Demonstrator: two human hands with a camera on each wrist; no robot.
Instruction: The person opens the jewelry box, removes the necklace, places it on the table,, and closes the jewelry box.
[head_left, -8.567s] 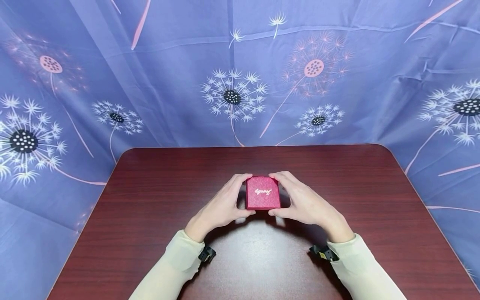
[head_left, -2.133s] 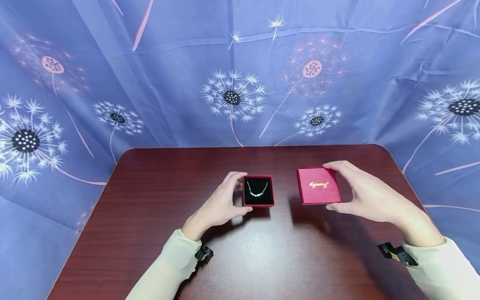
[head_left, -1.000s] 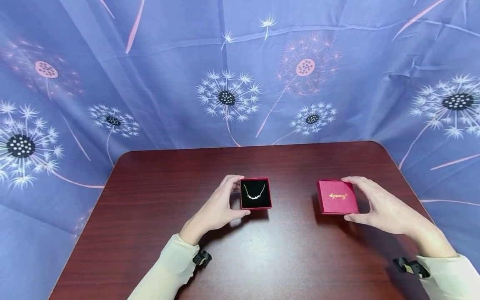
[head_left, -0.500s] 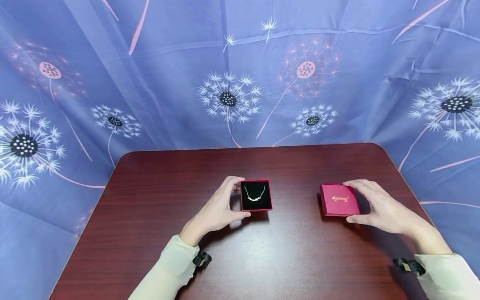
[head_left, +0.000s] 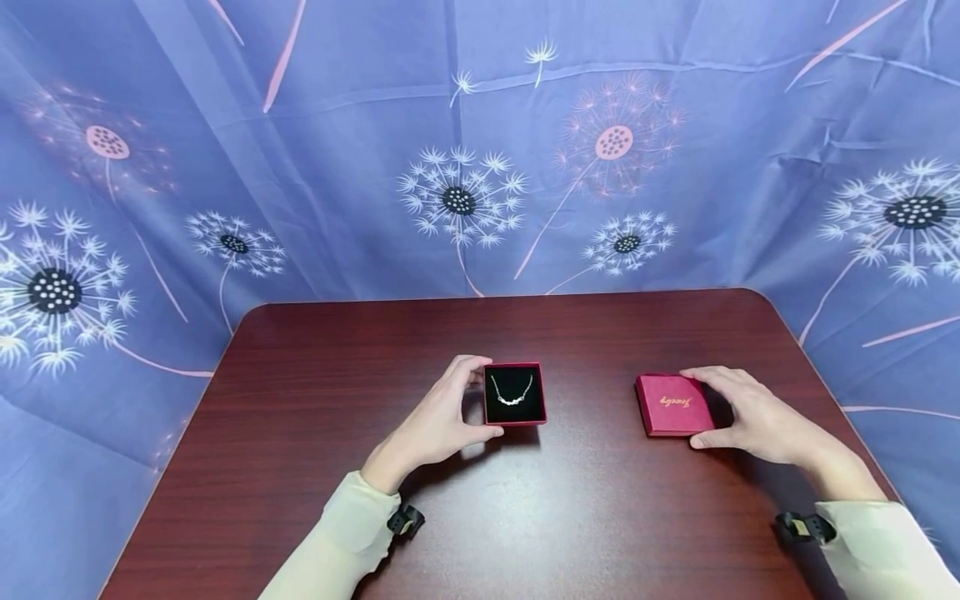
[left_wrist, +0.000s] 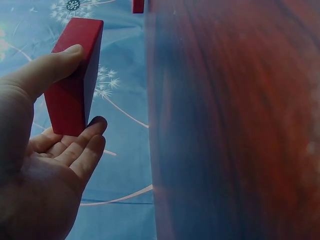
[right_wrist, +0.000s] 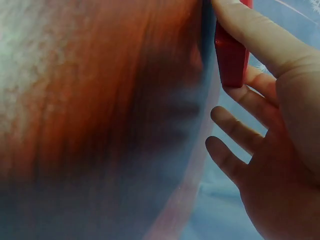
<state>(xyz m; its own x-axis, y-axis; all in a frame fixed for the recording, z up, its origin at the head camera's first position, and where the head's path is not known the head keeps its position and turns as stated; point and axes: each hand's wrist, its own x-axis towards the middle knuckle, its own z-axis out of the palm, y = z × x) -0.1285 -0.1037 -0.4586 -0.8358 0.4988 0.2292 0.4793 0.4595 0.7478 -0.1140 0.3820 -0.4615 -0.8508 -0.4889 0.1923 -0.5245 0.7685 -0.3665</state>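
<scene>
My left hand grips a small red jewelry box by its left side, thumb on the near wall and fingers at the far one. The box stands without its lid, and a thin silver necklace lies on its black lining. To the right, my right hand pinches the square red box lid between thumb and fingers. Gold "Jewelry" lettering faces up on the lid, upside down in the head view. The left wrist view shows the box edge-on; the right wrist view catches the lid partly behind the thumb.
Both hands work over a dark red-brown wooden table with rounded far corners. A blue cloth with dandelion prints hangs behind it and at both sides. Black wrist cameras sit at the cream sleeves.
Earlier the lid covered the box between both hands. My right hand has taken it off, carried it right and lowered it toward the table. My left hand keeps the box nearly in place.
</scene>
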